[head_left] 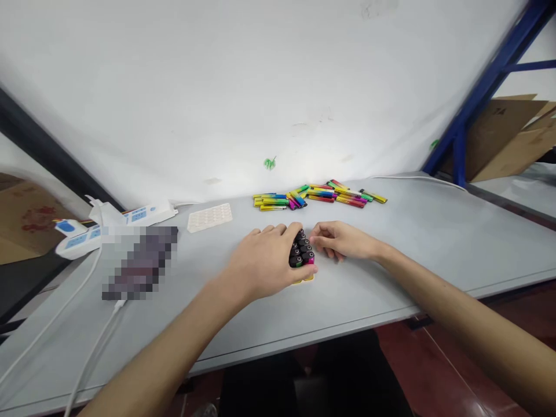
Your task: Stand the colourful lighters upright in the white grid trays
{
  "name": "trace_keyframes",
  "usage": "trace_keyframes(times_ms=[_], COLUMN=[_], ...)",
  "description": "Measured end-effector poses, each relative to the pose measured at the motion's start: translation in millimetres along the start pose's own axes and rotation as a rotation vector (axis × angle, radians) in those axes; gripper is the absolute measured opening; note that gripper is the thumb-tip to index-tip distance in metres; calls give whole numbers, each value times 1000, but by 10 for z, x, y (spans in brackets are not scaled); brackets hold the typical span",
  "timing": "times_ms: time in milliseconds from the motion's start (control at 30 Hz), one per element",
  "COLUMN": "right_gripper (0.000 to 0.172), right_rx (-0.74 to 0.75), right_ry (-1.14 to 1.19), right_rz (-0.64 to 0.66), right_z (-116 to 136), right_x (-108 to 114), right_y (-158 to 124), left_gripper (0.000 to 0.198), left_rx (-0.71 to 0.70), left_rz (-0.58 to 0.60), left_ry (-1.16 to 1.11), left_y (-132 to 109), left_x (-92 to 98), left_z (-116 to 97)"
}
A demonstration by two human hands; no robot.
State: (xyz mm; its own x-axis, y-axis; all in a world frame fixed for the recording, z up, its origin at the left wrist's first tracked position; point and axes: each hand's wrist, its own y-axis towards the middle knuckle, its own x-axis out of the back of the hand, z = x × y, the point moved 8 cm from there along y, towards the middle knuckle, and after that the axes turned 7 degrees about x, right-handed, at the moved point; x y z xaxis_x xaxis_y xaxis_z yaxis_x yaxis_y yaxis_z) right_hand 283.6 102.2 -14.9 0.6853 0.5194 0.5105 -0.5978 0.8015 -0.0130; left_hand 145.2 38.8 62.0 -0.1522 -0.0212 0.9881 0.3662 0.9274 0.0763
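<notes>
Near the centre of the frame, a compact cluster of black-topped pieces [303, 249] stands on the grey, smooth desk [373, 295]; each rounded top carries a small pale ring, and glints of magenta, green and yellow show lower down. The left hand [264, 258] is clamped around it, fingers over the far edge, thumb across the near one. The right hand [336, 238] curls just beside its right side; whether its fingertips grip a piece, I cannot tell.

Above centre lies a loose heap of slim, glossy sticks [321, 194], shiny in yellow, red, green, blue and purple. Left of it sits a thin white tray [210, 218] with a dimpled surface. At the left, a white plastic power strip [158, 211] rests behind a pixelated dark slab [143, 260] with a white cable [113, 315].
</notes>
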Motion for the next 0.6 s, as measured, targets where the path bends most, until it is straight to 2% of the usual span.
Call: trace_keyframes(times_ms=[133,267,367,467,533,600], right_gripper=[30,20,21,31,42,45], right_rx=[9,162,298,390,406,379], right_ry=[-166,-595,-840,-913,-929,-932], right_rz=[-110,-205,-200,-160,-141,-133], right_z=[47,289,506,697,799,860], right_x=[10,-140,-421,-713,-864,-971], right_y=[42,227,516,914,1187,1418], left_gripper=[53,52,55,60,62,62], left_rx=[6,21,66,152,202,228], left_rz=[-14,1,-14,-24,-17,-16], left_ry=[7,11,26,60,76,90], left_y=[-24,-133,-257,-376,-437,-476], left_x=[23,54,97,131,142,156], left_z=[23,187,440,751,932,1066])
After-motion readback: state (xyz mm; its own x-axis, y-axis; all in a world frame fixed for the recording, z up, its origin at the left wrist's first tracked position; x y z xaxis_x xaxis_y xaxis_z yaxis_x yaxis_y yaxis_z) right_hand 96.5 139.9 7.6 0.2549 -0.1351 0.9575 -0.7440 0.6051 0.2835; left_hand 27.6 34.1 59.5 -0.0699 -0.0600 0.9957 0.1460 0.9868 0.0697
